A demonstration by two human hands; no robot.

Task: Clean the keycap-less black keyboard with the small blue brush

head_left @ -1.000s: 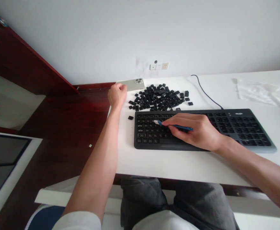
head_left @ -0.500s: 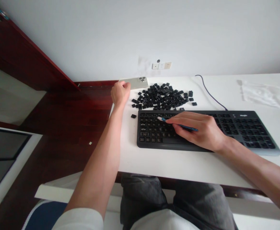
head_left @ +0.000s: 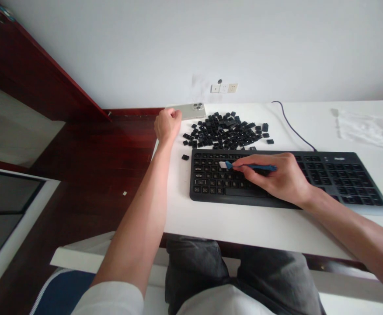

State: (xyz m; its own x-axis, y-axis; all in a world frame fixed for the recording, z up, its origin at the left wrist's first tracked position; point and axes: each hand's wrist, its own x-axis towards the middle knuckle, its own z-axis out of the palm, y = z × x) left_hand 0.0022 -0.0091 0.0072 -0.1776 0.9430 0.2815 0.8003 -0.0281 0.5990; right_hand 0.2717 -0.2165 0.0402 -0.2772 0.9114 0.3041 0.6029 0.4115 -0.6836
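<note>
A black keyboard (head_left: 244, 200) lies on the white desk, its key switches bare of caps over most of its left part. My right hand (head_left: 285, 179) is closed around the handle of a small blue brush (head_left: 257, 167). The white bristles point left and touch, or nearly touch, the upper left rows of keys. At the desk's left edge rests my left hand (head_left: 167, 125), its fingers curled into a loose fist with nothing visible in it. It lies against the near left end of a phone (head_left: 189, 111), which is placed camera side up.
Black keycaps (head_left: 226, 131) lie heaped behind the keyboard, with a single loose keycap (head_left: 185, 157) to its left. A dark cable (head_left: 293, 125) runs from the keyboard's back edge. Clear plastic wrapping (head_left: 365, 129) lies at the right. Wall sockets (head_left: 224, 88) are behind.
The brush has turned in my right hand, so more of its bristles' flat side shows. My left hand keeps its place beside the phone. The whole view has shifted slightly.
</note>
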